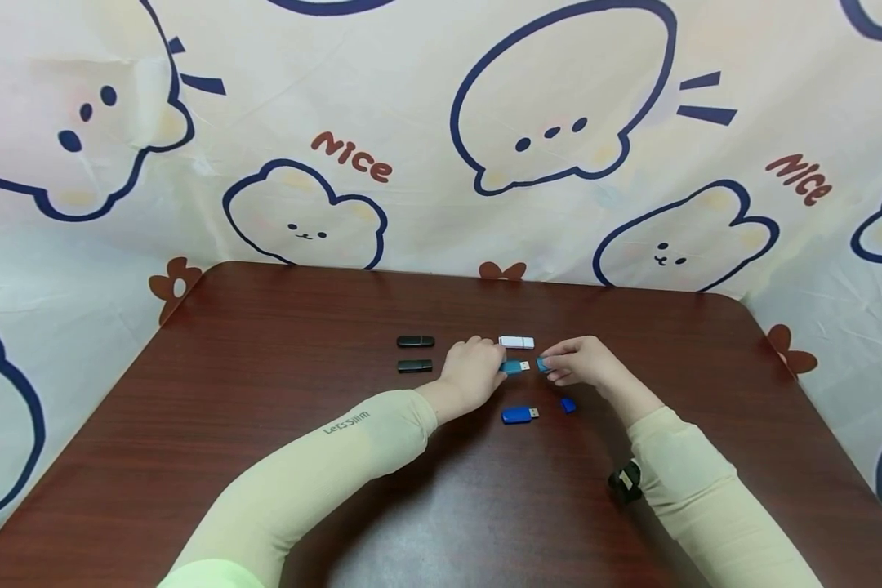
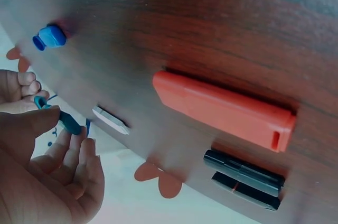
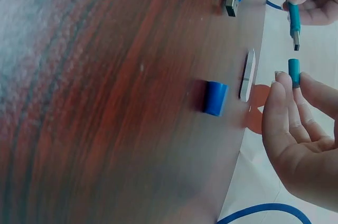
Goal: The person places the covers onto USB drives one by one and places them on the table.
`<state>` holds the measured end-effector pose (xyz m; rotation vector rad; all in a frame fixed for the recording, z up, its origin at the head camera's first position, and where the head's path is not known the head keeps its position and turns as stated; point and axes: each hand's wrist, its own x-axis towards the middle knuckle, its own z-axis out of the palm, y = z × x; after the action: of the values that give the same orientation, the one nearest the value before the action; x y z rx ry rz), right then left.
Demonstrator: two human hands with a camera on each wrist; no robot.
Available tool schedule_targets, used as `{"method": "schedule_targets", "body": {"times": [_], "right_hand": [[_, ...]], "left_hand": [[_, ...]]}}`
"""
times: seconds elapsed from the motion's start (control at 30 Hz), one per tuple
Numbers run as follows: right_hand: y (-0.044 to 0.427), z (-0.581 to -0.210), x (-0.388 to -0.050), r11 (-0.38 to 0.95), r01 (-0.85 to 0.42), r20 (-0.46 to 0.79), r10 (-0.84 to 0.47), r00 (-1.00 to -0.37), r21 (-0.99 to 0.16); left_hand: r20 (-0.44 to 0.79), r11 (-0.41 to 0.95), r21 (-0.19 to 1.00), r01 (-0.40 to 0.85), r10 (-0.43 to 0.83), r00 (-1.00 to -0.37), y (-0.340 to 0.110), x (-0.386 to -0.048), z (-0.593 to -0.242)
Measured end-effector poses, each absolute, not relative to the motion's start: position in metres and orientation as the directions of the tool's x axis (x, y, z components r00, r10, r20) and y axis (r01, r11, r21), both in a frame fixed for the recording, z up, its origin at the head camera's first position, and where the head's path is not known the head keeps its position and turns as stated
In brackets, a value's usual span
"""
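Observation:
My left hand pinches a teal USB stick by its body, and the bare metal plug points right. Facing that plug, my right hand holds the teal cap between thumb and fingertips. The right wrist view shows a small gap between the plug and the cap. Nearer to me on the table lie a blue USB stick with its plug exposed and, to its right, a separate blue cap.
Behind the hands lies a white USB stick. Two black USB sticks lie to the left. A red USB stick appears in the left wrist view only. The brown table meets a patterned cloth at the back.

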<state>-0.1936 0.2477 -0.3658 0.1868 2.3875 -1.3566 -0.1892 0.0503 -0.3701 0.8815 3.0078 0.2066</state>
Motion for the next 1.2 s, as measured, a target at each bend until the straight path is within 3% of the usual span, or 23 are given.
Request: {"method": "schedule_targets", "body": {"times": [1.2], "right_hand": [[0.235, -0.364, -0.188, 0.448, 0.306, -0.399, -0.128, -0.908, -0.84]], "left_hand": [[0.05, 0.82, 0.154, 0.551, 0.55, -0.834, 0.055, -0.185, -0.367]]}}
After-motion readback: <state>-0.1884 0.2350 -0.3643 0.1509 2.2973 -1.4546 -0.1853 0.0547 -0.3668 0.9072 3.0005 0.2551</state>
